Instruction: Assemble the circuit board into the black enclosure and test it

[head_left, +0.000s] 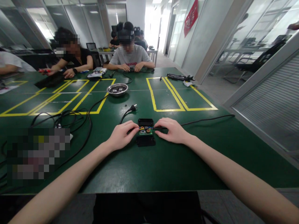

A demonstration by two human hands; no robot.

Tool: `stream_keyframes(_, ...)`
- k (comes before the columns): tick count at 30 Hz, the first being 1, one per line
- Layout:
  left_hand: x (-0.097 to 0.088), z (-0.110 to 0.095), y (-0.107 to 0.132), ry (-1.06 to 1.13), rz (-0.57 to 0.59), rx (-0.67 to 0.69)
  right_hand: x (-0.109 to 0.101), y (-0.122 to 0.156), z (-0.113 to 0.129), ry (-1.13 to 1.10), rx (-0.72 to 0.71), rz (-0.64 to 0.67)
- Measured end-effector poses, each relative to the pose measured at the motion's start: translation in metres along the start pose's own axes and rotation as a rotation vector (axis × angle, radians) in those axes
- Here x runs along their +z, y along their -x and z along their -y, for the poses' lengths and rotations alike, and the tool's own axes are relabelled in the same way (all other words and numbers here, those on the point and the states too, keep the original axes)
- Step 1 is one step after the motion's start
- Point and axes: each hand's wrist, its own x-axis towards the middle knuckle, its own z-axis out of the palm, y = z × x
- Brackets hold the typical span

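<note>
A small green circuit board (145,132) with copper coils lies between my hands. Behind it is one black plastic case half (145,121), and in front lies another black case piece (145,141). My left hand (123,134) is closed in a pinch at the board's left edge, on the end of a power cord whose plug (133,107) lies beyond the hand; a yellow wire shows at the fingertips. My right hand (174,130) has its fingers on a black cable (161,128) at the board's right side, where blue wire shows.
A metal bowl (117,89) with small parts stands ahead. Tangled black cables (67,119) and a blurred-out object (38,155) lie at left. Yellow tape (168,110) marks the green table. A black tool-like object (179,77) lies at far right. Co-workers sit opposite.
</note>
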Motion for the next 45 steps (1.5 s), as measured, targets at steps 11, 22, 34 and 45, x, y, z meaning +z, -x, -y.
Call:
stream_keyframes(11,-0.004,-0.002,0.005,0.045,0.218,0.119,-0.003,0.007,0.007,-0.086,-0.037,0.137)
stream_keyframes(22,0.005,0.006,0.005,-0.031,0.193,-0.071,0.002,0.002,0.011,0.008,0.02,0.095)
stream_keyframes(34,0.004,0.0,0.002,-0.061,0.215,-0.143,0.008,0.002,0.011,-0.007,0.109,0.086)
stream_keyframes(45,0.004,0.0,0.003,0.004,0.2,-0.169,0.009,0.001,0.011,0.028,0.179,0.121)
